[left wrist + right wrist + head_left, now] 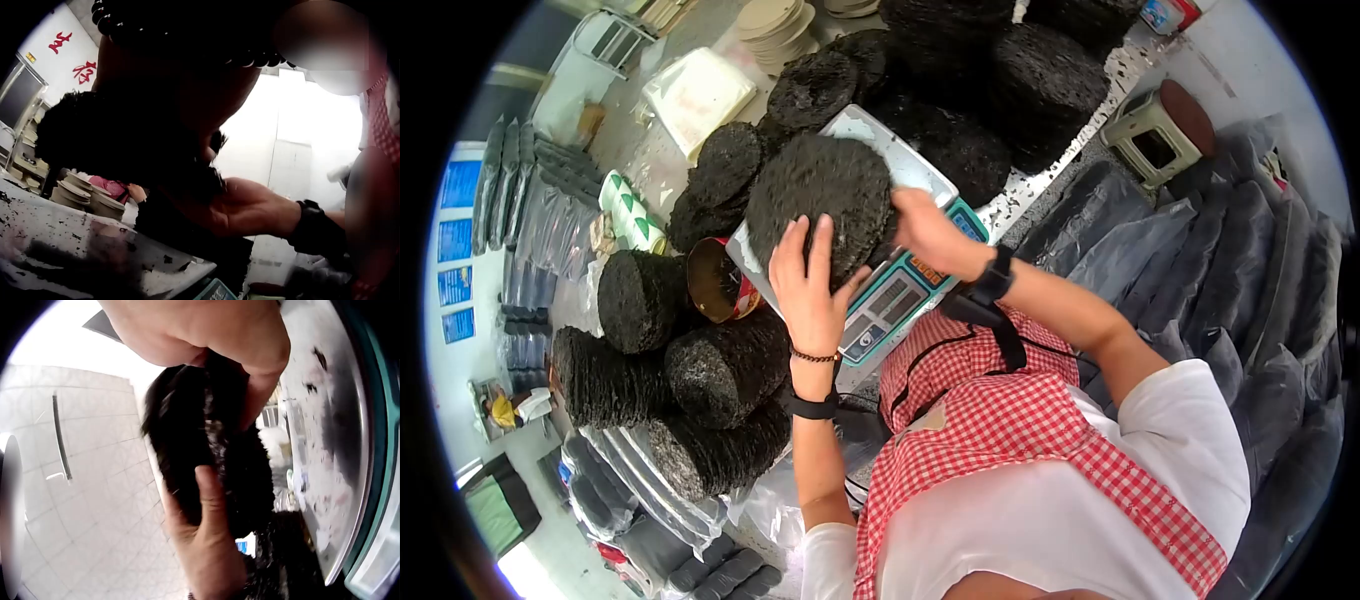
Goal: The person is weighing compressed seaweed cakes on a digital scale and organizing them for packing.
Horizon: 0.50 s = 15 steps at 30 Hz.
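Note:
A thick stack of round, black dried seaweed sheets (815, 200) is held up over the pan of a digital scale (890, 300). My left hand (805, 275) grips it from the near left, fingers spread on its face and thumb at the edge. At the opposite edge, my right hand (935, 235) holds the stack between thumb and fingers. In the right wrist view, the seaweed stack (212, 437) stands on edge between both hands, with the left thumb (211, 494) pressed along it. The left wrist view shows the stack very dark, the right palm beside it.
More seaweed stacks (725, 370) lie left of the scale, and taller ones (1045, 90) stand behind it. A round tin (718, 280) sits against the scale's left side. Pale discs (772, 28) and white sheets (698, 95) are at the back. Bagged dark goods (1200, 260) fill the right.

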### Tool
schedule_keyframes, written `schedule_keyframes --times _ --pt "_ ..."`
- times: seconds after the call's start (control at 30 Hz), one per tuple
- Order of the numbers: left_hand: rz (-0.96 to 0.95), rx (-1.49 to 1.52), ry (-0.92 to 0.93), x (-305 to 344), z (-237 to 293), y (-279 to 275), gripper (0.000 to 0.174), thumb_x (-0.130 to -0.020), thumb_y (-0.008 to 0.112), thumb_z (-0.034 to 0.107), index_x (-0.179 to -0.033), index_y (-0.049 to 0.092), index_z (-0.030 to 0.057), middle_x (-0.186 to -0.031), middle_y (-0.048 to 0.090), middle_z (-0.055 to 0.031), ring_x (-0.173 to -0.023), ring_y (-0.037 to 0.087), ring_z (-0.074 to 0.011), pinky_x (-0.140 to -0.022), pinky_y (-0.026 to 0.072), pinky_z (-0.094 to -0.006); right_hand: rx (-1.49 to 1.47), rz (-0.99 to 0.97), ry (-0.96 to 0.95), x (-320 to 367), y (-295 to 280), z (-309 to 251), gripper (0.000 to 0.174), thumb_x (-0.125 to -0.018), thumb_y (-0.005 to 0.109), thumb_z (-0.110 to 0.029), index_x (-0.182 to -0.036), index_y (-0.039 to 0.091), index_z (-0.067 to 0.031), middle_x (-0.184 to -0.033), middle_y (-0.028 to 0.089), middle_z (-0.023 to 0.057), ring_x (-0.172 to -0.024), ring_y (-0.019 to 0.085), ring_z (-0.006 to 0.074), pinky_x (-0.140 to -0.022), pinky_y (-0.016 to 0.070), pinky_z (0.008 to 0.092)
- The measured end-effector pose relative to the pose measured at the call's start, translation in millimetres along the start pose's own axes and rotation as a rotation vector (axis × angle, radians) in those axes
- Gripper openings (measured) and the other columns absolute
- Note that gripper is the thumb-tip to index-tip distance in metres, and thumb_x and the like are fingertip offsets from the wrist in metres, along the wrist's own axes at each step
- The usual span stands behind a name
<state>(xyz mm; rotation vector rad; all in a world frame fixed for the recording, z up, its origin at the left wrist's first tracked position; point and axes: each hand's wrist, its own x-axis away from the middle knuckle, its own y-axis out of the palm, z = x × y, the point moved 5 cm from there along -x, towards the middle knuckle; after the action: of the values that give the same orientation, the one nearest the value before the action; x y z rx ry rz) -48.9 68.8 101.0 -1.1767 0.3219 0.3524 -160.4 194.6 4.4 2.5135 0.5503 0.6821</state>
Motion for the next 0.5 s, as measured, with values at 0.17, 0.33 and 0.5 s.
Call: schedule_keyframes --times 0.17,0.33,0.5 --pt "-0.133 -0.361 0.153 14.8 -10.2 19.3 0.072 -0.07 0.068 0.007 -0.139 0.047 0.0129 -0.14 0.042 -0.0183 -0.128 0.041 -0.0382 -0.105 0.0329 -0.0498 -0.028 -0.138 0.078 -4.1 3.7 8.3 0.027 -0.098 0.045 -0.026 -0.091 0.058 -0.0045 -0.071 0.052 0.001 -0.058 0.047 0.012 -0.059 0.045 0.0301" --pt "-0.287 -0.256 -0.01 14.2 -20.9 59.9 0.084 -0.074 0.075 0.029 -0.146 0.036 0.0139 -0.146 0.034 -0.0212 -0.135 0.031 -0.0391 -0.106 0.0265 -0.0577 1.215 0.328 -1.014 -33.8 -104.3 -67.4 0.021 -0.08 0.057 -0.003 -0.1 0.065 -0.006 -0.094 0.067 0.0111 -0.083 0.066 0.0282 -0.072 0.0533 0.0381" --pt "0.005 -0.146 -0.126 24.9 -36.6 14.5 0.076 -0.08 0.073 0.04 -0.141 0.042 0.0064 -0.142 0.038 -0.0216 -0.132 0.033 -0.0417 -0.106 0.0278 -0.0514 2.254 -0.19 -0.628 -65.8 -210.4 -7.9 0.064 -0.068 0.069 -0.004 -0.129 0.051 -0.0139 -0.147 0.036 0.0151 -0.138 0.031 0.0334 -0.107 0.0336 0.0475"
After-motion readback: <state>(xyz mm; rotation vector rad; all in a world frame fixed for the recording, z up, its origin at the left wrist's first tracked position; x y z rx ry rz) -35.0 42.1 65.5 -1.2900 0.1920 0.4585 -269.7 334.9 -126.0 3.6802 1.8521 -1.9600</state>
